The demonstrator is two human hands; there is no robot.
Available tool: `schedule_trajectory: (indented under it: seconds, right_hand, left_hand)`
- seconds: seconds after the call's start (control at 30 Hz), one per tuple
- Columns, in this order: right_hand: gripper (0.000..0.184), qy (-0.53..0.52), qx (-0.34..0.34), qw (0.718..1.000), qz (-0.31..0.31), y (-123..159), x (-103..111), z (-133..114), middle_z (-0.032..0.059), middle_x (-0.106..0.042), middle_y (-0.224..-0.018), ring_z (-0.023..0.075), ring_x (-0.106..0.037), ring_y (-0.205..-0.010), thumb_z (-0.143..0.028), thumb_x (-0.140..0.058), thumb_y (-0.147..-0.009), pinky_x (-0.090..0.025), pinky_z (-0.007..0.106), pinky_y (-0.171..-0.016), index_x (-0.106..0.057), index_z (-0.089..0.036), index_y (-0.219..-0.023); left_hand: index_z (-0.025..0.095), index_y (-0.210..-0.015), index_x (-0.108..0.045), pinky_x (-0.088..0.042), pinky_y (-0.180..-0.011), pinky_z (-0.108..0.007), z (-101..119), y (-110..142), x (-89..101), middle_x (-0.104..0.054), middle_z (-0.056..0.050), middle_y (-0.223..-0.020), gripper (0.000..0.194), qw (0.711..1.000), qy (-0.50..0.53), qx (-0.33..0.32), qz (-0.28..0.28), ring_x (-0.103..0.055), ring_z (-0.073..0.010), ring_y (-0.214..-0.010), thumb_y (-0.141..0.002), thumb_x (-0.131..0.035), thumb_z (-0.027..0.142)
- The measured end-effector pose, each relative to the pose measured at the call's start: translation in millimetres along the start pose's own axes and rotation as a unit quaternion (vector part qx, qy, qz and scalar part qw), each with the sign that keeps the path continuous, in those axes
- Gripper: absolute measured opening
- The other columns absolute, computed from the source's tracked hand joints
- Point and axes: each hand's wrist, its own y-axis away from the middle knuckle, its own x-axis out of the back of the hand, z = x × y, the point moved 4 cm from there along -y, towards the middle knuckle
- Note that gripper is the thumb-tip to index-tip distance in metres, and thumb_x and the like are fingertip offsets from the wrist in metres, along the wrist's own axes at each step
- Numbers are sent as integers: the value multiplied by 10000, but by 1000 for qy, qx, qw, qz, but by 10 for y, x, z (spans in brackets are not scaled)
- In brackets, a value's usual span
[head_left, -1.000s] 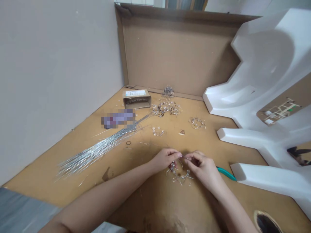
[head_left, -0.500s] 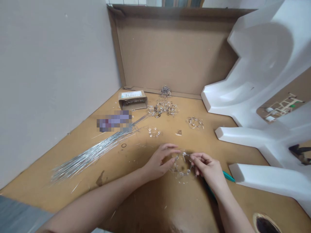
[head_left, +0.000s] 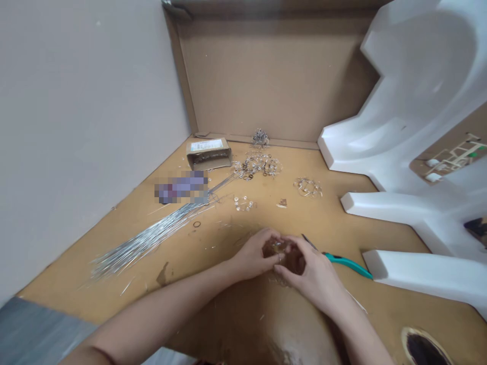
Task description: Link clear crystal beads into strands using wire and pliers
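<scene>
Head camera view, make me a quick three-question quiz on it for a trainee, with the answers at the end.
1. True or false: the left hand and the right hand are both at a beaded wire piece.
2. Which of these has a white label on its top?
a) the dark ring
b) the small cardboard box
c) the bundle of straight wires
3. Fill in the blank: the teal-handled tool lies nearer the ____ hand.

Key: 1 true; 2 b; 3 right.
</scene>
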Motion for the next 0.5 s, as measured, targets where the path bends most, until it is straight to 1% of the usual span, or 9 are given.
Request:
schedule_trajectory:
  seconds: [0.07,0.17,0.23,0.33,0.4,0.5]
  right_hand:
    - [366,5,-4,1000,-15,0,-30,1,13,-630,-875,148,-576,-682,-313,-564,-694,-430,271,-628,-534,-239,-1051]
    - [230,17,0,999,-27,-3,-49,4,-11,-624,-774,141,-561,-654,-289,-539,-702,-404,254,-599,-563,-238,-924]
    - [189,13,1,999,-33,-2,-48,-1,-22,-609,-713,134,-542,-622,-289,-534,-705,-387,241,-568,-566,-235,-883]
    - [148,-16,-2,999,-45,4,-51,-12,-30,-580,-656,118,-509,-577,-301,-539,-704,-370,222,-533,-564,-226,-830]
    - [121,-26,-13,999,-43,5,-55,-8,-37,-545,-608,111,-483,-551,-318,-542,-707,-358,214,-510,-564,-219,-772]
    - [125,-38,-21,998,-37,-3,-69,7,-46,-484,-551,106,-450,-532,-331,-535,-715,-344,209,-493,-564,-211,-706]
  left_hand:
    - [161,-884,-546,-438,-770,-288,-44,-8,-20,-592,-44,-912,213,998,46,30,-2,-550,-150,-835,-727,-615,289]
    - [152,-821,-558,-432,-758,-270,-51,-19,-39,-583,-45,-908,241,993,112,34,-13,-550,-140,-829,-697,-661,332]
    - [150,-805,-562,-432,-757,-268,-45,-18,-45,-578,-48,-916,244,989,139,42,-15,-551,-136,-826,-680,-679,324]
    - [145,-797,-558,-439,-740,-269,-42,-6,-69,-569,-49,-913,261,981,177,71,-16,-557,-130,-798,-673,-687,335]
    - [139,-780,-547,-443,-741,-274,-32,2,-92,-563,-45,-898,280,971,221,90,-22,-559,-129,-792,-664,-695,346]
    - [134,-760,-523,-447,-739,-281,-1,7,-122,-564,-28,-840,318,944,305,120,-39,-563,-125,-775,-641,-714,358]
